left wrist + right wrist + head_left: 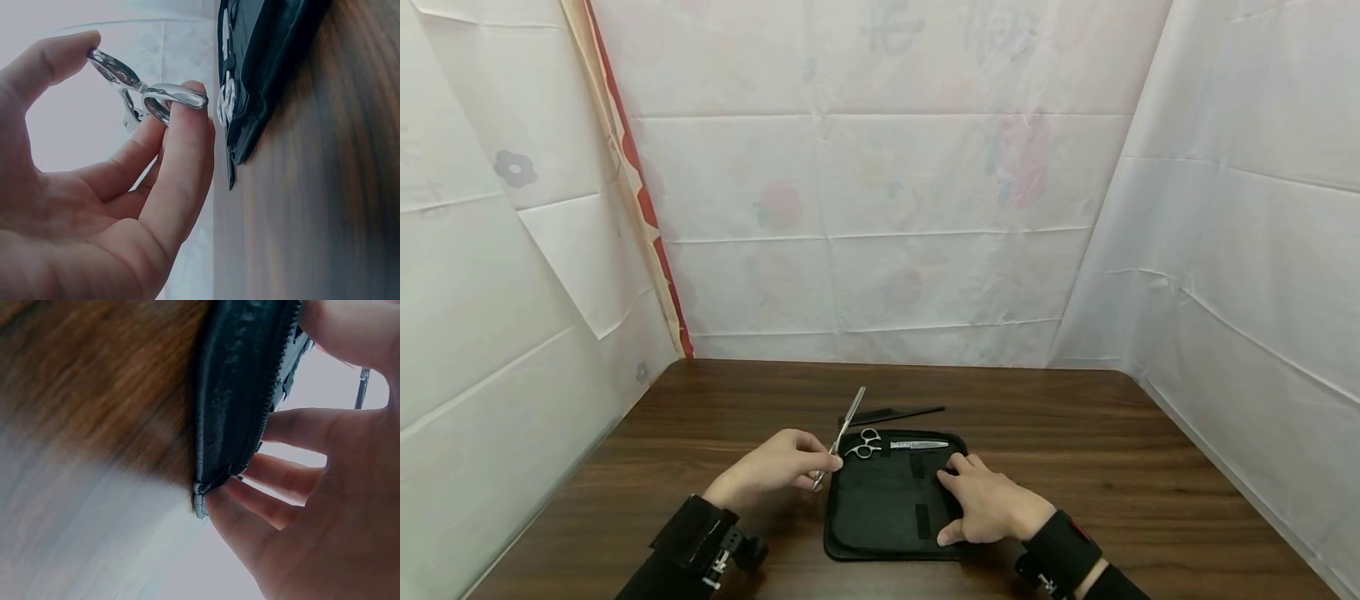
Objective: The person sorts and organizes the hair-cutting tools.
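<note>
My left hand (786, 465) holds a pair of silver scissors (852, 414) by the finger rings, blades pointing up and away. In the left wrist view the thumb and fingers pinch the rings (175, 95). The scissors are raised at the left edge of a black zip case (880, 508), which lies on the table. A second pair of scissors (917, 445) lies under a strap near the case's far edge. My right hand (988, 500) rests on the case's right edge with spread fingers, touching the zipper side (250, 394) in the right wrist view.
A black comb (917, 412) lies just beyond the case's far edge. The case shows black elastic straps (922, 521) inside. Brown wood-grain table (737, 400) surrounds it. White sheets (880, 283) hang behind and at both sides.
</note>
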`<state>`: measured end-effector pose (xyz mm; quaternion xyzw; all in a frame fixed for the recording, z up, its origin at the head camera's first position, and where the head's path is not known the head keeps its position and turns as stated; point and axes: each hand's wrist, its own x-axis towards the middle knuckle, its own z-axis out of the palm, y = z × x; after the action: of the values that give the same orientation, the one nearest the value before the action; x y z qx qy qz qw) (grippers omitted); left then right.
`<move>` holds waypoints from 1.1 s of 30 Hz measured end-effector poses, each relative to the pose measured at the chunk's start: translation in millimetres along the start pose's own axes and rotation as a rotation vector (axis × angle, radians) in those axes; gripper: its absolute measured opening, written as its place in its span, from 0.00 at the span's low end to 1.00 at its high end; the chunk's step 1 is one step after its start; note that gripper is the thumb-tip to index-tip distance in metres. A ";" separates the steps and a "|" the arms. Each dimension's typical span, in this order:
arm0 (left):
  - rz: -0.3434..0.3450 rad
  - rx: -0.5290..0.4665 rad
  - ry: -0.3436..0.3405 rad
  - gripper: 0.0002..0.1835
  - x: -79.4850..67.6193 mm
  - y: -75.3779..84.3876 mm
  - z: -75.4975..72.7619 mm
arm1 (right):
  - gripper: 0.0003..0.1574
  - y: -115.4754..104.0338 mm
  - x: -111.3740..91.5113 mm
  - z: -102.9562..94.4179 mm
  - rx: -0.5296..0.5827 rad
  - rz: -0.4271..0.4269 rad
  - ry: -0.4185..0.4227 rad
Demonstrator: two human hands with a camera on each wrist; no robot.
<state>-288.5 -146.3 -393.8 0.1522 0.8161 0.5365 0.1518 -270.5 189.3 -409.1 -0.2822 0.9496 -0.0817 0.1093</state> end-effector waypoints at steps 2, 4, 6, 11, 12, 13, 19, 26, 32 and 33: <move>0.001 -0.006 -0.006 0.19 0.0 1.7 2.4 | 0.52 0.6 -1.3 -0.4 0.011 0.000 -0.001; -0.001 -0.020 -0.011 0.19 0.7 2.5 4.6 | 0.52 0.9 -2.3 -0.9 0.018 -0.003 -0.002; -0.003 -0.035 -0.014 0.19 1.5 3.2 6.3 | 0.52 0.9 -2.6 -1.3 0.018 -0.003 -0.003; 0.004 -0.065 -0.030 0.20 4.2 2.3 10.5 | 0.52 0.3 -2.5 -2.5 0.012 -0.002 -0.002; 0.007 -0.069 -0.034 0.20 4.3 2.5 11.3 | 0.52 0.0 -2.4 -2.3 0.011 0.000 -0.002; 0.009 -0.074 -0.039 0.20 4.6 2.4 12.0 | 0.52 -0.2 -2.4 -2.1 0.011 0.002 -0.002; 0.035 -0.099 -0.063 0.20 5.1 6.2 16.8 | 0.53 -1.1 -1.9 0.0 0.011 0.013 -0.002; 0.083 -0.127 -0.090 0.19 7.9 11.8 22.6 | 0.53 -0.8 -1.9 -1.1 0.000 0.012 0.003; 0.105 -0.148 -0.117 0.21 10.0 15.2 30.6 | 0.53 -0.8 -3.2 -1.4 0.000 0.013 -0.002; 0.107 -0.152 -0.119 0.21 10.0 15.8 31.9 | 0.53 -1.0 -3.3 -1.3 0.000 0.014 -0.002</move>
<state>-283.1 -109.8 -392.2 0.2154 0.7532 0.5943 0.1821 -267.6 190.4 -407.0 -0.2758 0.9514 -0.0807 0.1109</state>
